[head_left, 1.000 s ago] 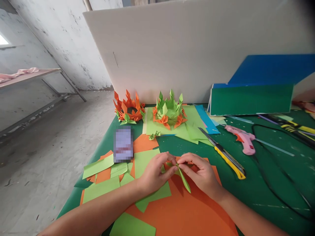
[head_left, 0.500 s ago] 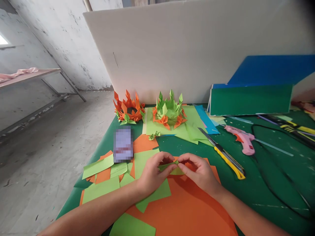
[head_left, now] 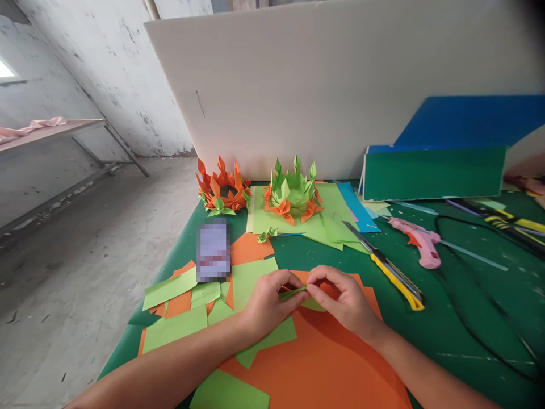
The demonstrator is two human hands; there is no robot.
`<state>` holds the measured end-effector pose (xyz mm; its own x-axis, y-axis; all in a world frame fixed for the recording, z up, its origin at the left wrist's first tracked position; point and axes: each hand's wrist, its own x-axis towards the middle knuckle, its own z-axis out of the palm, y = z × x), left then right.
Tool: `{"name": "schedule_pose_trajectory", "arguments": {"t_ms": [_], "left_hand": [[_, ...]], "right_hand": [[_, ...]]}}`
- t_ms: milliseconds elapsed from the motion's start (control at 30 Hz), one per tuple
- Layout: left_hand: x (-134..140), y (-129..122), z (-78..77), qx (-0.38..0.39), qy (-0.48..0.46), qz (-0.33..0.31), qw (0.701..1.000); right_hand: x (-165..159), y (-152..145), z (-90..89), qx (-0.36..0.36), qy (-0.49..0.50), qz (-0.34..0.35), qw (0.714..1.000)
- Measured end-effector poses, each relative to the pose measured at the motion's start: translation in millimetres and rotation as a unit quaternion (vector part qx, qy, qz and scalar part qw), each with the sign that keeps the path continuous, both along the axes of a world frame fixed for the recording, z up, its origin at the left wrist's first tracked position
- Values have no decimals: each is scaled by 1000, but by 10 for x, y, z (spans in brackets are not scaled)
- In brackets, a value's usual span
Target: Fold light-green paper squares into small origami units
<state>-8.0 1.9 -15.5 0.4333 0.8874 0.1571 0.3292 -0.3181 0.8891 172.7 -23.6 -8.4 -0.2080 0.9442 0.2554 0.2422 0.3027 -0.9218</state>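
A narrow piece of green paper (head_left: pixel 293 293) is pinched between my two hands, partly hidden by the fingers. My left hand (head_left: pixel 272 298) grips it with thumb and fingers closed. The fingertips of my right hand (head_left: pixel 340 298) press together on its right end, close to the left fingertips. Below both hands lies a large orange sheet (head_left: pixel 323 363). Cut green paper pieces (head_left: pixel 174 329) and orange scraps spread to the left. Small folded green paper shapes (head_left: pixel 267 234) rest beyond my hands.
An orange paper crown (head_left: pixel 221 190) and a green one (head_left: pixel 293 196) stand at the back before a white board (head_left: pixel 319 85). On the right lie a yellow utility knife (head_left: pixel 387 272) and a pink glue gun (head_left: pixel 419 241) with its cord. A blurred purple object (head_left: pixel 213 250) sits left.
My left hand has dipped slightly, and the green paper now shows as a thinner strip between the fingertips. Both hands still pinch it; everything else stays in place.
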Motion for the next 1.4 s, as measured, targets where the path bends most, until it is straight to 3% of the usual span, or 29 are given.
{"name": "schedule_pose_trajectory", "arguments": {"t_ms": [200, 533, 967, 1267, 1400], "left_hand": [[14, -23, 17, -44, -19, -5, 999], [17, 40, 15, -154, -180, 60, 970], [9, 42, 17, -147, -114, 48, 981], [29, 79, 103, -236, -183, 64, 952], [28, 71, 89, -237, -205, 52, 948]], "right_hand": [[5, 3, 34, 19, -21, 8, 1000], [14, 37, -19, -1, -11, -66, 998], [12, 34, -95, 59, -50, -98, 992], [10, 20, -58, -5, -26, -86, 996], [5, 11, -53, -39, 1, -81, 996]]}}
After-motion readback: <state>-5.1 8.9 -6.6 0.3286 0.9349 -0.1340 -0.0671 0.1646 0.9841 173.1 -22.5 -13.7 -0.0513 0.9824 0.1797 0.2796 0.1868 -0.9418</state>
